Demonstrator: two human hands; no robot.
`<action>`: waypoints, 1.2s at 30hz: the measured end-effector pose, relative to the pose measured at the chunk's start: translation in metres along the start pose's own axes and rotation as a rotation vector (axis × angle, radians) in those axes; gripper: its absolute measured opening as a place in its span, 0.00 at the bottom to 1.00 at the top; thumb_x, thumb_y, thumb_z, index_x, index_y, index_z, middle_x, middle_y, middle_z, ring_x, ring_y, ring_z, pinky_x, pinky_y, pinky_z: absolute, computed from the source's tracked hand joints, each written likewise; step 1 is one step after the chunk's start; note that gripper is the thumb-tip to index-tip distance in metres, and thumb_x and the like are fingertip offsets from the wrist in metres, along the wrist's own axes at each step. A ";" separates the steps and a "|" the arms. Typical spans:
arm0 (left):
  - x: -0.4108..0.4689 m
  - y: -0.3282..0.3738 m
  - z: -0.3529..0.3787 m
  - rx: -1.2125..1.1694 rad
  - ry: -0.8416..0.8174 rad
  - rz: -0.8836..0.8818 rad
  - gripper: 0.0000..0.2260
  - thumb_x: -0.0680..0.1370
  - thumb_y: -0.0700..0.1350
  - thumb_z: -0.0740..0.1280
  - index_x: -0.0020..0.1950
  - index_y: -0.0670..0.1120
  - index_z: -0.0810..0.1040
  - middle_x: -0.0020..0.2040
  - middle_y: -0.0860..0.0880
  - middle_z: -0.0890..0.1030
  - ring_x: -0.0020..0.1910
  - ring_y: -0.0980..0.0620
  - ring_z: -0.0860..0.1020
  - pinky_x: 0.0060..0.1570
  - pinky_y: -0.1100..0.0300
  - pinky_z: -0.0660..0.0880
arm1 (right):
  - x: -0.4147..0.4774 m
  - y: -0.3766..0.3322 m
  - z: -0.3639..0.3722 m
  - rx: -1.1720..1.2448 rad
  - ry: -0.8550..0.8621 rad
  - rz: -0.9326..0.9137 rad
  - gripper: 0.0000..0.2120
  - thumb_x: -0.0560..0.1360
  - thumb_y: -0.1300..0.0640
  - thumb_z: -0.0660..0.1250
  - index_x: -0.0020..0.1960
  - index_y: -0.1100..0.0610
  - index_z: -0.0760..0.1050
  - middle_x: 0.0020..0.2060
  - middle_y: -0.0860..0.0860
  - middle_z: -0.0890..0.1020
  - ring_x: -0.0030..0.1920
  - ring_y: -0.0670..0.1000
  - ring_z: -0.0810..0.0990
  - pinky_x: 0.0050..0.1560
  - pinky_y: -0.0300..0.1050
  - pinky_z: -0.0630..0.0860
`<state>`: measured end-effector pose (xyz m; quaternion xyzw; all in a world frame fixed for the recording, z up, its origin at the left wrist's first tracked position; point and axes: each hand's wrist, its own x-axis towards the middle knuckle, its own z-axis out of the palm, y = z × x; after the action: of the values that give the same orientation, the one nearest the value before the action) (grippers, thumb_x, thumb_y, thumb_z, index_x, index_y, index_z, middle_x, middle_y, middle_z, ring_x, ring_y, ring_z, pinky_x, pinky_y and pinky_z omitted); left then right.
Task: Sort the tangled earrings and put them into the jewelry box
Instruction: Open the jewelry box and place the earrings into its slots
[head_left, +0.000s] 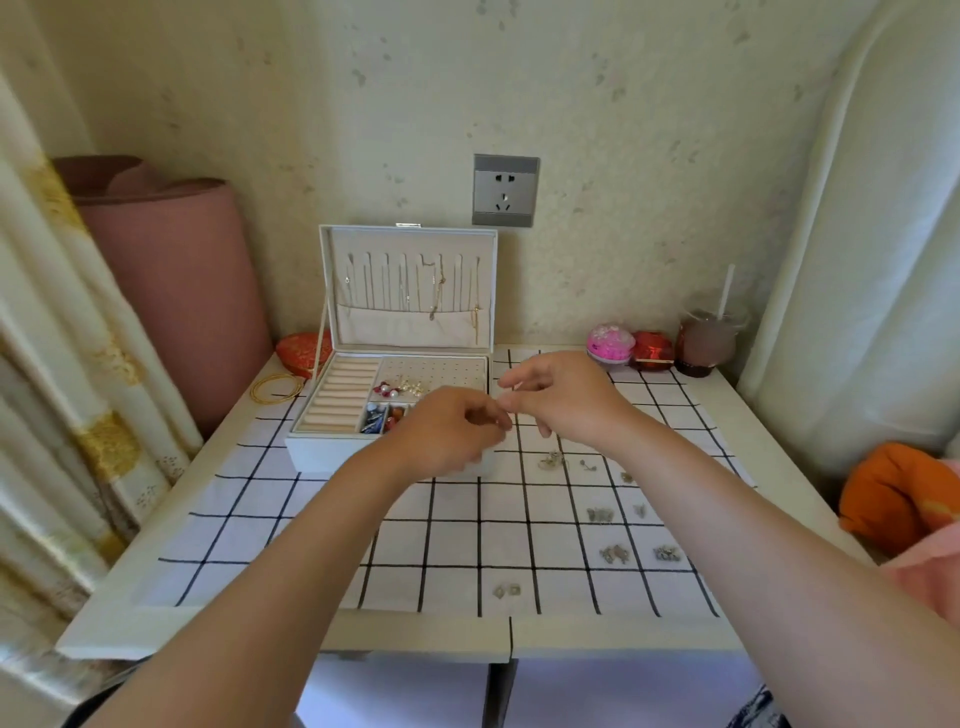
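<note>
Left hand (447, 436): fingertips pinched on a tiny earring (509, 415), barely visible.
Right hand (563, 397): thumb and forefinger nipping the same earring, hands meeting!
Loose earrings (615, 553): small clusters on the checked cloth (452, 545), right side.
Jewelry box (332, 452): open, just behind the hands.

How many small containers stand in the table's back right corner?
3: a pink round box, a red box beside it, a glass cup with a straw rightmost. None seems hidden.

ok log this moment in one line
left hand, right hand: fingertips meeting | grip contents: too small to tell | jewelry box: open | earrings: on cloth
</note>
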<state>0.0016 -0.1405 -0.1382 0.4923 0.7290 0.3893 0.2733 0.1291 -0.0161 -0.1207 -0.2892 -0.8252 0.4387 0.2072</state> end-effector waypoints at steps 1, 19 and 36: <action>0.000 0.000 -0.006 -0.038 0.057 -0.004 0.03 0.76 0.45 0.69 0.45 0.52 0.82 0.36 0.55 0.82 0.31 0.58 0.80 0.30 0.64 0.75 | 0.003 -0.004 0.004 0.038 0.017 -0.001 0.04 0.71 0.54 0.78 0.43 0.47 0.83 0.36 0.46 0.86 0.23 0.46 0.75 0.28 0.36 0.73; 0.006 -0.036 -0.094 -0.223 0.436 0.062 0.05 0.78 0.45 0.69 0.46 0.44 0.81 0.41 0.46 0.83 0.29 0.53 0.81 0.25 0.63 0.75 | 0.061 -0.068 0.085 0.470 -0.028 0.072 0.02 0.75 0.54 0.75 0.46 0.53 0.85 0.41 0.51 0.87 0.27 0.48 0.76 0.25 0.40 0.72; 0.031 -0.088 -0.119 -0.217 0.527 -0.042 0.02 0.77 0.43 0.70 0.49 0.49 0.79 0.42 0.49 0.85 0.30 0.53 0.81 0.27 0.63 0.73 | 0.125 -0.037 0.111 -0.295 -0.013 -0.237 0.05 0.73 0.55 0.76 0.41 0.46 0.85 0.37 0.38 0.83 0.42 0.37 0.82 0.52 0.40 0.79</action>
<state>-0.1470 -0.1661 -0.1469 0.3270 0.7390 0.5736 0.1336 -0.0415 -0.0179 -0.1370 -0.2142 -0.9103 0.2871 0.2075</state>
